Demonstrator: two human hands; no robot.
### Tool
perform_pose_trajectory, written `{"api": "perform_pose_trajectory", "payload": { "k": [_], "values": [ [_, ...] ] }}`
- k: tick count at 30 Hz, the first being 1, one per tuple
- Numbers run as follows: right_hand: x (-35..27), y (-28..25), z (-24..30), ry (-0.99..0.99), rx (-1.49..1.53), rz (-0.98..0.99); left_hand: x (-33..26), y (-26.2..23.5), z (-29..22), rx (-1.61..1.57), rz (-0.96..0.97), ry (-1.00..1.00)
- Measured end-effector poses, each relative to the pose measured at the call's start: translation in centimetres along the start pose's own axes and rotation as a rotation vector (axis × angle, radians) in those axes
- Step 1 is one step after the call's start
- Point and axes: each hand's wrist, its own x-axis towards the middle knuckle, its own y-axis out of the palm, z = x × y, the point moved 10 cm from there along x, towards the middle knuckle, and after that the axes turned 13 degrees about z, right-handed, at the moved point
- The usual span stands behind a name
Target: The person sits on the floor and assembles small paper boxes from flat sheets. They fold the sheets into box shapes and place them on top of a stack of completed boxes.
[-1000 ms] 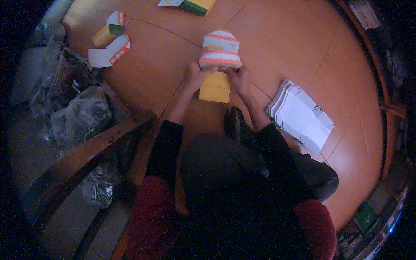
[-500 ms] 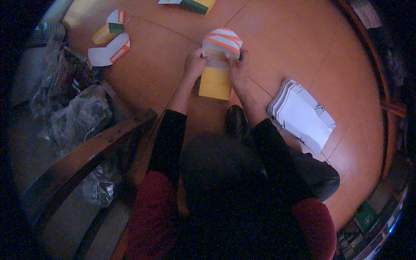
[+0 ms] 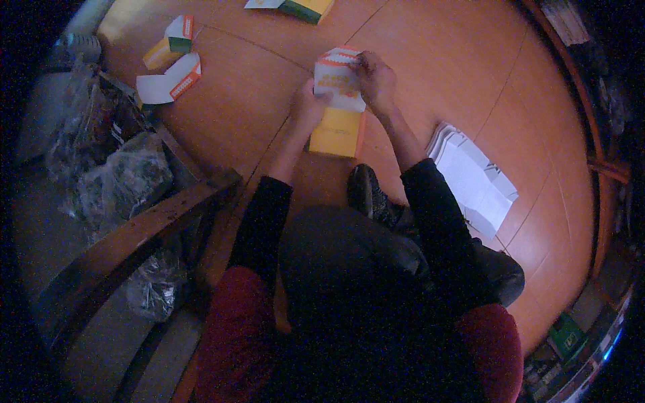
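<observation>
Cardboard carton blank (image 3: 338, 101), white with orange stripes on its upper part and yellow on its lower flap, lies on the orange-brown wooden floor (image 3: 430, 60) right between the two hands. In the head view, the left hand (image 3: 308, 107) presses against the left edge of the blank, fingers curled onto the card, so it is closed on the carton rather than spread. The right hand (image 3: 376, 79) grips the top right corner of the blank, fingers bent over the striped edge, pinching the card. The yellow flap reaches down from the hands toward the person's body, ending just above a dark shoe (image 3: 368, 191) tucked under the legs.

Right of the right hand, and lower, a stack of flat white cardboard sheets (image 3: 474, 176) lies on the floor, well apart from the held blank. Left of the left hand, well apart, sit two folded small cartons (image 3: 171, 64), white with orange, yellow and green parts. Above the hands, near the top edge, lies another flat carton piece in yellow and green (image 3: 302, 8). Far to the left of the left hand, crumpled clear plastic bags (image 3: 114, 174) are heaped beside a dark curved wooden chair frame (image 3: 141, 235). Both forearms wear black sleeves.
</observation>
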Motion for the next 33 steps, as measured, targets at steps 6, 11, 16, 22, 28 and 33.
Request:
{"api": "perform_pose_trajectory", "payload": {
  "k": [6,11,16,22,28,33],
  "values": [
    [-5.0,5.7,0.3,-0.141,-0.335,-0.227,-0.5,-1.5,-3.0,0.246,-0.264,0.127],
    [-6.3,9.0,1.1,-0.108,-0.658,-0.061,2.2,-2.2,2.2,-0.696,0.205,-0.253],
    [-6.6,10.5,1.8,-0.152,-0.676,-0.025,10.4,-12.3,-1.4,-0.307,-0.444,0.024],
    [-8.0,10.7,2.3,-0.188,-0.684,-0.003,16.5,-12.3,-6.8,-0.270,-0.668,0.074],
    [-7.7,10.7,2.8,-0.236,-0.577,-0.017,12.6,-13.0,-3.9,-0.862,-0.295,0.180],
    [-6.3,9.1,0.2,-0.101,0.001,0.271,-3.3,-8.1,-11.8,-1.148,0.131,0.156]
  ]
}}
